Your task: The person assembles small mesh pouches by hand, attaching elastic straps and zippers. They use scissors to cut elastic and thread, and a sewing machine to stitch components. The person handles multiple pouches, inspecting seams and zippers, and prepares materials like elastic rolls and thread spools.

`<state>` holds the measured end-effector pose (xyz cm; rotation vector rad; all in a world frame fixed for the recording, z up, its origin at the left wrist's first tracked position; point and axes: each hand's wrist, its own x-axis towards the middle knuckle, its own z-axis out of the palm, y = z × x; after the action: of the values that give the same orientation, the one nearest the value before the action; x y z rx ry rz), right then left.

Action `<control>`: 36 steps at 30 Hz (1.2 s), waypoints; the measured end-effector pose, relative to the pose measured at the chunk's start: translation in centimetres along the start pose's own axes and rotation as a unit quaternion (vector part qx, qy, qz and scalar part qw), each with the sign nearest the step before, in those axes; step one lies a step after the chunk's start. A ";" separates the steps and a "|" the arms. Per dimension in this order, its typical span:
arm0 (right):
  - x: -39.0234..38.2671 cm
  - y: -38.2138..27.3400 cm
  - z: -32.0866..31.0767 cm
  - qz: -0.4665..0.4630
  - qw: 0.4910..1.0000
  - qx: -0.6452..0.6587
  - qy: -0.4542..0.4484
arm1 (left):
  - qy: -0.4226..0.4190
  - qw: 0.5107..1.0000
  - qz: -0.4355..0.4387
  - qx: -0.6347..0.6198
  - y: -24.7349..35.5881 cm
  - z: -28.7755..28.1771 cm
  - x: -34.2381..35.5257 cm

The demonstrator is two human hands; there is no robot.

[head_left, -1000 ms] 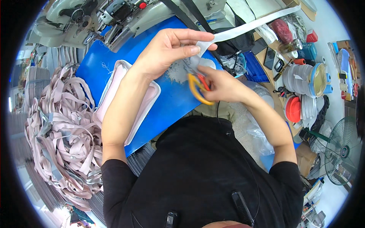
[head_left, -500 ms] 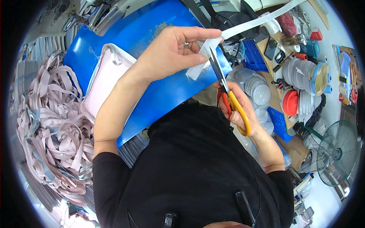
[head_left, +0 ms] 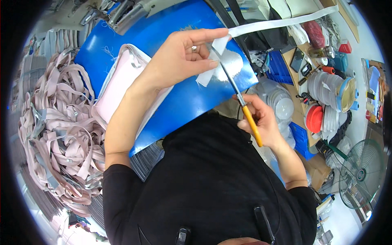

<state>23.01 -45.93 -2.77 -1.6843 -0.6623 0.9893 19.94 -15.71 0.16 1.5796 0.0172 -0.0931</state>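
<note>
My left hand (head_left: 179,57) pinches a flat white strip (head_left: 281,24) above the blue tabletop, with a ring on one finger. From my fingers the strip runs off to the far right, and a short white end (head_left: 205,77) shows below my thumb. In my right hand (head_left: 263,118) is a pair of scissors (head_left: 252,126) with a yellow handle, seen nearly edge-on. Their blades look closed together, and the tips reach the strip beside my left fingertips. Whether the short end is still joined to the strip, I cannot tell.
Under my left forearm lies a pale pink padded piece (head_left: 116,85) with light edging on the blue tabletop (head_left: 192,98). A heap of pinkish straps (head_left: 65,139) fills the left. To the right are stacked plastic lids (head_left: 326,85), a phone (head_left: 297,59) and a fan (head_left: 361,173).
The scissor blades have come together and turned edge-on, and the red handle is no longer visible. My left hand has shifted slightly left with the strip.
</note>
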 end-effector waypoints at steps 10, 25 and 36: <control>8.1 -2.2 0.7 -0.223 0.959 -0.013 0.176 | 0.078 0.997 0.003 0.000 0.3 3.0 1.5; 9.7 25.3 -13.8 0.145 0.792 0.377 0.458 | 0.090 0.994 0.044 0.049 0.2 7.6 6.0; 11.6 -4.0 -12.9 -0.376 0.896 -0.228 0.060 | 0.010 0.958 0.108 0.265 4.5 5.7 8.7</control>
<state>40.16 -41.58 -0.70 -1.6312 -1.4044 0.1725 28.63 -21.92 4.00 2.1087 -0.1782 0.0996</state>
